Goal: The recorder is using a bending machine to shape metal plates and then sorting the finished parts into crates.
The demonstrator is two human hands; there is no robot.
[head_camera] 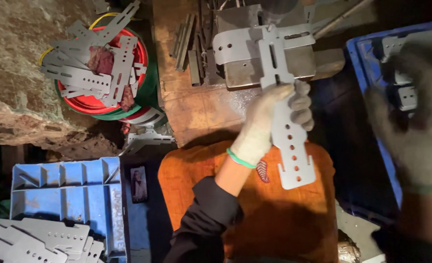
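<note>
matt grey metal bracket [286,131], knitted cloth gloves [260,129]

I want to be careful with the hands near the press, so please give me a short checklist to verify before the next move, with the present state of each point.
1. Left hand grips the long perforated metal strip firmly: ok, gloved fingers wrap its middle.
2. Strip's upper end lies on the metal block: ok, it crosses a second plate there.
3. Left fingers are away from the block: cannot tell, they sit just below its edge.
4. Right hand holds a piece from the blue crate: cannot tell, it is blurred.
5. Both hands are gloved: ok.
</note>
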